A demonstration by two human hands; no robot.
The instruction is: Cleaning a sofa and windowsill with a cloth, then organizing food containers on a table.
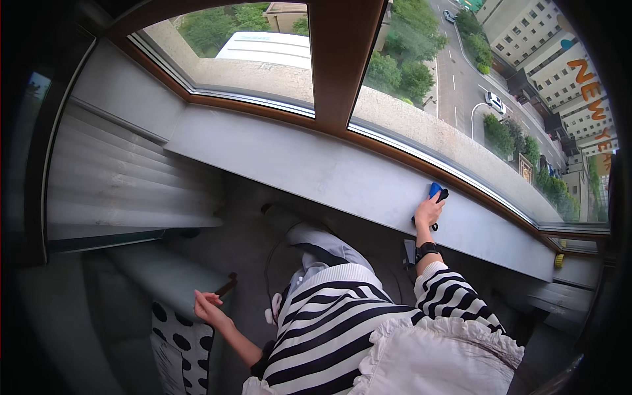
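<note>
My right hand (428, 213) grips a blue and black hand-held tool (436, 191), perhaps a small brush or scraper, and rests over the pale window sill (316, 170). Its blue end lies close to the brown window frame (419, 165). Part of the tool is hidden under my fingers, and a black end shows below the hand. Held away from the sill, my left hand (210, 308) is empty, its fingers loosely bent. It hovers near a grey-green upholstered seat (168, 274) and a white cloth with black spots (180, 335).
Pleated whitish curtain fabric (118, 173) hangs at the left. Below the sill, a grey device (409, 252) and a thin dark cable (269, 261) are near my legs. At the sill's right end sits a small yellow object (559, 260). Window glass (410, 64) borders the far side.
</note>
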